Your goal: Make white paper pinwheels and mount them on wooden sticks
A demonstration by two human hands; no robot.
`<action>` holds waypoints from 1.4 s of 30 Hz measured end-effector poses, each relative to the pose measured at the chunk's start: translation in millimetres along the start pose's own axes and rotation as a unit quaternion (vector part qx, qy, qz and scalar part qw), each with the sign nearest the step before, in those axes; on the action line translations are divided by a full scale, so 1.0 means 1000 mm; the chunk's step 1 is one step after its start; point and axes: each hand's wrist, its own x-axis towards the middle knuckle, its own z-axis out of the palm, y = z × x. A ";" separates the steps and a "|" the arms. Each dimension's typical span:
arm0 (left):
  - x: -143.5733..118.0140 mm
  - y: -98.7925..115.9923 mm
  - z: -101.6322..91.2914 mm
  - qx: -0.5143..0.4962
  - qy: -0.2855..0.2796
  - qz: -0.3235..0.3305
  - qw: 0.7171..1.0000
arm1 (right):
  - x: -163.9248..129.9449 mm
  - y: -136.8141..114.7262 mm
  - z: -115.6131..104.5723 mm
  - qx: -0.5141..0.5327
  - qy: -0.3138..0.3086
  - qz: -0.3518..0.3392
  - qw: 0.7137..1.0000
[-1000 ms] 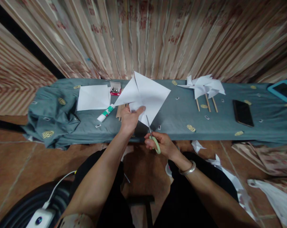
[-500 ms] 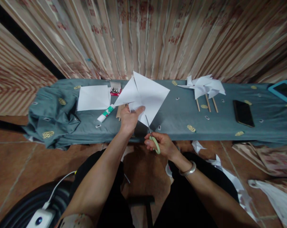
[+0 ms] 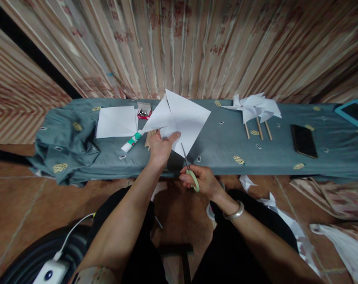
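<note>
My left hand (image 3: 161, 150) grips a white sheet of paper (image 3: 189, 114) by its near left part, thumb on top. Slits run into the sheet from its far and left sides, and it is held above the bench. My right hand (image 3: 201, 179) is closed around the pale green handles of a pair of scissors (image 3: 193, 179). The blades lie against the paper's near corner, pointing away from me. Wooden sticks (image 3: 149, 139) lie partly hidden behind my left hand. A glue tube (image 3: 132, 141) with a green label lies left of them.
A stack of white paper (image 3: 116, 121) and a small red box (image 3: 143, 111) of metal pieces lie on the left. Paper pinwheels (image 3: 254, 107) on sticks, a black phone (image 3: 303, 141) and a blue-framed device (image 3: 355, 113) lie to the right. Paper scraps (image 3: 288, 223) litter the floor.
The paper has shifted very slightly to the left. Both hands and the scissors keep almost the same place.
</note>
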 end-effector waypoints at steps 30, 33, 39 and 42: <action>-0.012 0.005 0.000 0.011 -0.062 -0.051 0.997 | 0.002 -0.001 -0.007 -0.052 0.039 -0.043 0.997; -0.012 0.006 0.000 0.014 -0.061 -0.054 0.997 | 0.002 -0.001 -0.007 -0.054 0.042 -0.041 0.997; -0.012 0.007 -0.001 0.010 -0.059 -0.055 0.997 | 0.004 0.000 -0.006 -0.046 0.049 -0.028 0.997; -0.014 0.009 -0.001 0.017 -0.072 -0.050 0.996 | 0.004 -0.001 -0.008 -0.043 0.047 -0.025 0.998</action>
